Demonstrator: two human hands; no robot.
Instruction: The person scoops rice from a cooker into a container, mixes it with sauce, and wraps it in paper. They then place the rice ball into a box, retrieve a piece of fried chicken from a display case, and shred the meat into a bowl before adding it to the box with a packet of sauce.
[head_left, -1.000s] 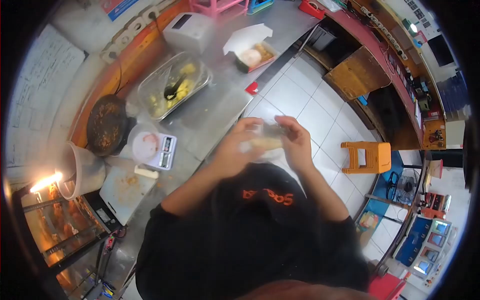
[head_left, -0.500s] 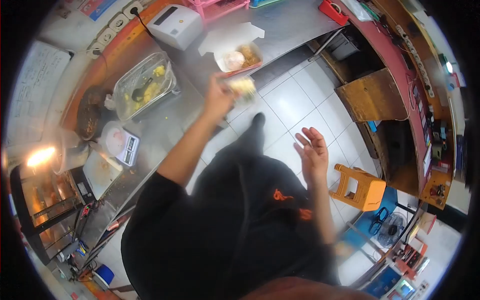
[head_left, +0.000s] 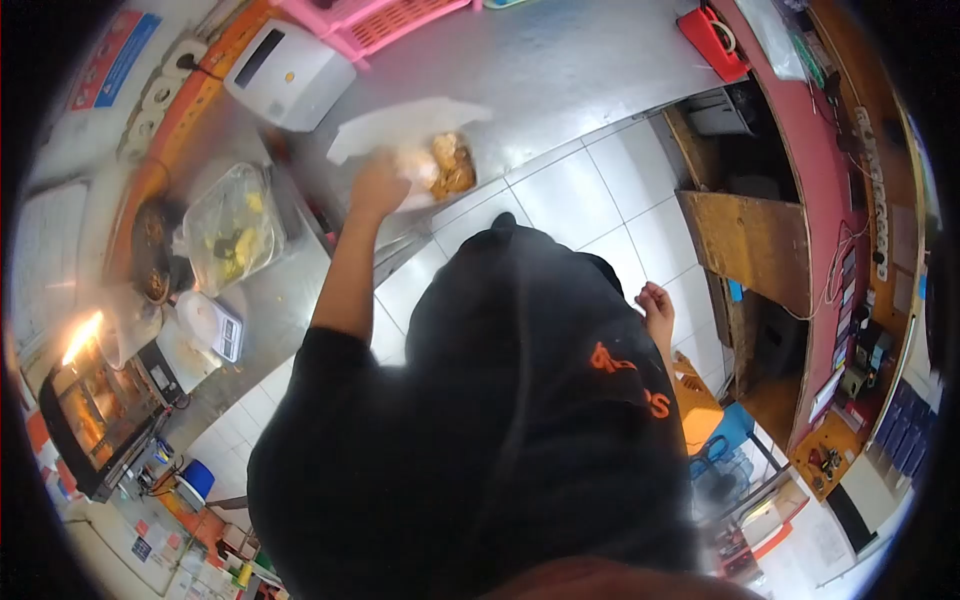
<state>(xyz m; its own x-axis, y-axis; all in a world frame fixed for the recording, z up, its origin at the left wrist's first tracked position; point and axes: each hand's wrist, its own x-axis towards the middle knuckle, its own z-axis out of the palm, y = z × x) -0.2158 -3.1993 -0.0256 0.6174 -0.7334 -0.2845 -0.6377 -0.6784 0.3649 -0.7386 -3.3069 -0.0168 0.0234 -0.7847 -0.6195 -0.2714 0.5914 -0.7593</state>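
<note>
A white takeaway box (head_left: pixel 352 138) stands with its lid flaps raised near the counter's edge. White rice (head_left: pixel 418 166) fills its left part, and brown fried-looking food (head_left: pixel 456 178) lies on the right. A pale yellowish piece (head_left: pixel 447 148) shows at the far end of the brown food. My left hand (head_left: pixel 378 185) is at the box's left side, close to the rice, its fingers smeared by motion. Out to my right, beside the dark shirt, my right hand (head_left: pixel 657 308) hangs with loosely bent fingers and nothing visible in it.
Left on the steel counter (head_left: pixel 570 50) are a plastic-lined tub of yellow food (head_left: pixel 232 230), a kitchen scale (head_left: pixel 228 338) and a lit warmer (head_left: pixel 95 405). A white printer (head_left: pixel 288 75) and pink basket (head_left: pixel 385 28) stand farther back. An orange stool (head_left: pixel 703 420) is beside me.
My left hand has moved from in front of the box, with a small yellowish packet, to the box's left side. My right hand has drawn back, its fingers less spread. The view has shifted.
</note>
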